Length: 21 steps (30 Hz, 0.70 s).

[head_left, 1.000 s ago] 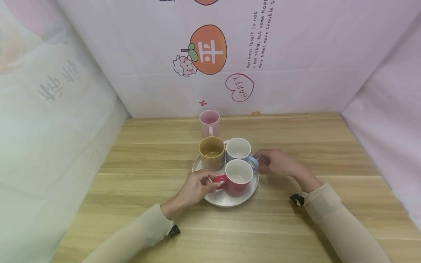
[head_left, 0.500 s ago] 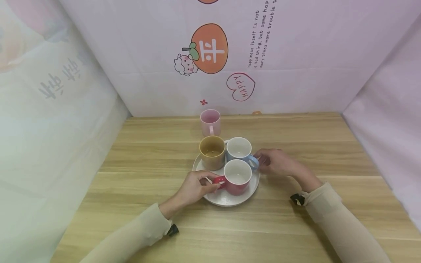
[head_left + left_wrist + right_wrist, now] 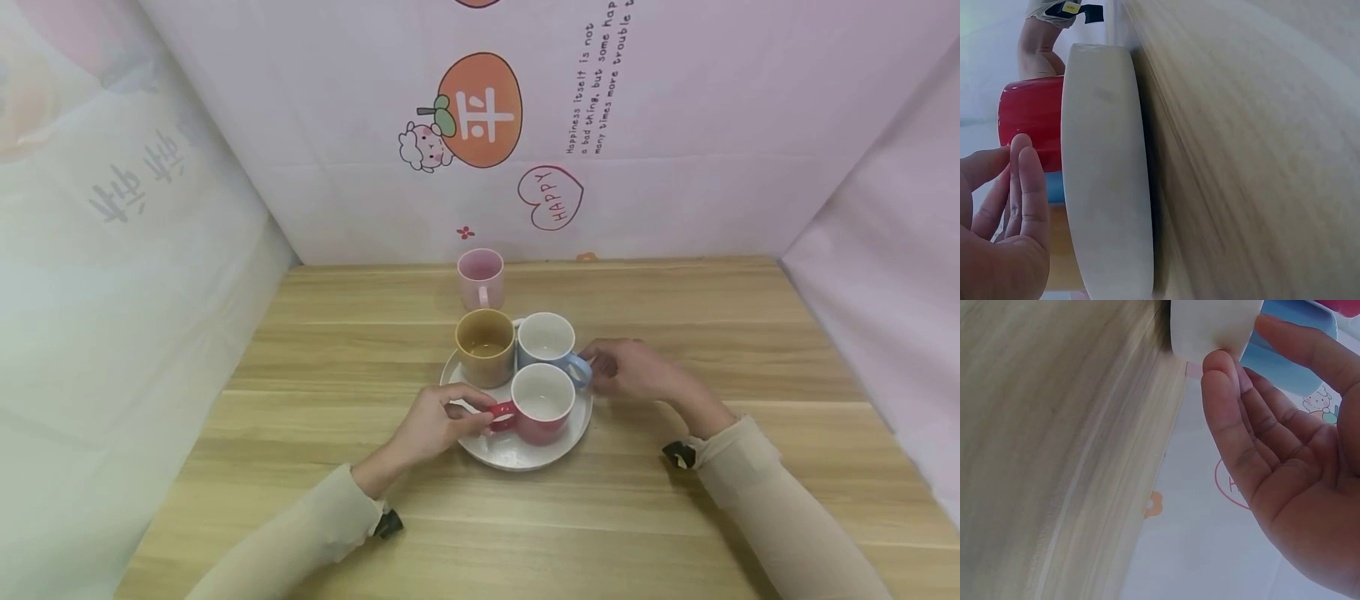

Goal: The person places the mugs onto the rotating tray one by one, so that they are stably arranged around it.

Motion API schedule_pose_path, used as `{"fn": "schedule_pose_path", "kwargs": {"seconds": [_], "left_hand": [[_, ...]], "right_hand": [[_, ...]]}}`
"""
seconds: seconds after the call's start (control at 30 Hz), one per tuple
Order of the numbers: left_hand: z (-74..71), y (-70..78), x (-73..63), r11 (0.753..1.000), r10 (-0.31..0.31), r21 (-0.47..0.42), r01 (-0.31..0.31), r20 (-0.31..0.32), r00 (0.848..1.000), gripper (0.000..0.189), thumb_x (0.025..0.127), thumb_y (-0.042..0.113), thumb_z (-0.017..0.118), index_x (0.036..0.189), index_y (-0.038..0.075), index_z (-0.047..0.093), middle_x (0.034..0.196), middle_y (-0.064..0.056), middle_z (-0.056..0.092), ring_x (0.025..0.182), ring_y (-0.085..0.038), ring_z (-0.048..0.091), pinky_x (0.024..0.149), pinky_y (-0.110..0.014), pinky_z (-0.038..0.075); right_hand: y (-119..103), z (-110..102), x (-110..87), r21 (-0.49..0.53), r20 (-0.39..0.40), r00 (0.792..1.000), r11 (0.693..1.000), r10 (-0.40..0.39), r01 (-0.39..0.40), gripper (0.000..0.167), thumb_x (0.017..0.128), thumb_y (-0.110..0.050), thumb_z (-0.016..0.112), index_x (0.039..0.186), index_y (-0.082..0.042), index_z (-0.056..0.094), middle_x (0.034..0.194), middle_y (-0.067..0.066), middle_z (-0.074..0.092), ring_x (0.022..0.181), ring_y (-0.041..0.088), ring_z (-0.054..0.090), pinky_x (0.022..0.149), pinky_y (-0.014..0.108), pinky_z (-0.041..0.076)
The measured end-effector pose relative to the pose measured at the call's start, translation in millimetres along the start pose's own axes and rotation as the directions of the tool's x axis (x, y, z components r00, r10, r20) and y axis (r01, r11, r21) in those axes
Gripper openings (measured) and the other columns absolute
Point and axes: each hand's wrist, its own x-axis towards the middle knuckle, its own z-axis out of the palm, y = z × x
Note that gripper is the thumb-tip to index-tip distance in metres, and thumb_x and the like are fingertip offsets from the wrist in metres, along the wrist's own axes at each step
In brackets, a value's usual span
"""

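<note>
Plate (image 3: 513,454) bears the red mug (image 3: 538,428) near its edge, handle (image 3: 507,408) perhaps turned leftward to suit the left hand (image 3: 429,423), whose pinch cannot be confirmed, while the right hand (image 3: 637,371), thumb and fingers apart, seemingly steadies the plate.

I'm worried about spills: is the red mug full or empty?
Empty: in the head view, the red mug shows bare white inside, with no liquid visible.
</note>
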Motion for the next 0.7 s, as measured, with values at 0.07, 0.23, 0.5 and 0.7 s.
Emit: {"fn": "schedule_pose_path", "kwargs": {"seconds": [0.07, 0.23, 0.5, 0.7], "left_hand": [[1.5, -0.3, -0.1, 1.0, 0.008, -0.01, -0.008, -0.004, 1.0, 0.02, 0.087, 0.014, 0.077, 0.106, 0.011, 0.076, 0.097, -0.013, 0.076, 0.075, -0.015, 0.074, 0.056, -0.017, 0.048], [7.2, -0.2, -0.4, 0.999, 0.026, -0.022, -0.026, 0.001, 1.0, 0.02, 0.087, 0.012, 0.077, 0.106, 0.008, 0.075, 0.094, -0.013, 0.076, 0.078, -0.019, 0.076, 0.066, -0.019, 0.055], [17.2, 1.6, -1.9, 0.997, 0.041, -0.069, -0.042, -0.008, 0.999, 0.019, 0.087, 0.008, 0.076, 0.106, 0.005, 0.073, 0.093, -0.016, 0.075, 0.077, -0.014, 0.075, 0.07, -0.02, 0.058], [28.1, 4.6, -4.0, 0.997, 0.022, -0.072, -0.022, -0.001, 1.0, 0.019, 0.087, 0.009, 0.075, 0.106, 0.007, 0.073, 0.093, -0.014, 0.075, 0.076, -0.009, 0.072, 0.068, -0.019, 0.056]], "right_hand": [[-0.4, -0.1, 0.1, 0.002, 0.007, 1.0, 1.0, 0.001, -0.001, 0.036, 0.082, -0.01, 0.074, 0.117, -0.01, 0.066, 0.088, -0.002, 0.073, 0.082, 0.01, 0.066, 0.075, 0.031, 0.055], [-1.5, -0.8, 0.0, -0.005, 0.019, 1.0, 1.0, 0.006, -0.006, 0.038, 0.082, -0.012, 0.074, 0.119, -0.011, 0.065, 0.087, -0.003, 0.074, 0.079, 0.008, 0.066, 0.074, 0.029, 0.054], [-1.5, -1.7, 0.5, -0.038, 0.013, 1.0, 0.999, 0.001, -0.001, 0.037, 0.083, -0.012, 0.073, 0.119, -0.01, 0.064, 0.083, -0.005, 0.073, 0.077, 0.007, 0.064, 0.074, 0.029, 0.053], [-1.1, -1.1, 0.2, -0.066, -0.006, 1.0, 0.998, -0.013, 0.013, 0.037, 0.083, -0.012, 0.071, 0.119, -0.01, 0.065, 0.08, -0.007, 0.072, 0.076, 0.007, 0.064, 0.075, 0.03, 0.053]]}}
